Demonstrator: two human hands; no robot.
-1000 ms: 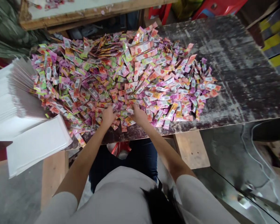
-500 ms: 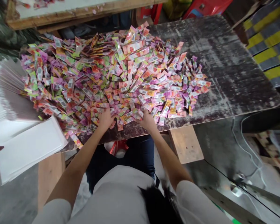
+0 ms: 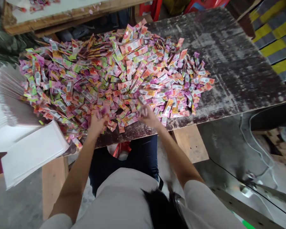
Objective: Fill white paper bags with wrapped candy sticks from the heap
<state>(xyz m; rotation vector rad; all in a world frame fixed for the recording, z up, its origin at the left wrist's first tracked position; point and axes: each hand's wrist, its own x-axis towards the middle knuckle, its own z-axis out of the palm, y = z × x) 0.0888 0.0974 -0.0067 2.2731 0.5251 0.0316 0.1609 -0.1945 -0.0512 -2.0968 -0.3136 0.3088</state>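
A broad heap of small printed stick packets (image 3: 131,73), pink, orange, purple and green, covers much of the dark worn table. At the heap's near edge my left hand (image 3: 97,123) is closed around a few packets, raised slightly and blurred by motion. My right hand (image 3: 149,119) is a short way to the right, fingers curled in on packets at the same edge; its fingertips are smeared. Between the two hands, a few loose packets (image 3: 121,125) lie on the table surface.
A stack of white paper sheets or bags (image 3: 14,105) stands at the left, with a flat white pile (image 3: 35,152) overhanging the table's front edge. Behind is another wood-edged table (image 3: 73,12). Yellow-and-grey stacked boxes (image 3: 276,41) are at the right; cables (image 3: 255,143) lie on the floor.
My left hand has drawn back left and lifted slightly with packets in it. My right hand stays near the heap's edge, its fingers more curled. Dark tabletop now shows between the hands.
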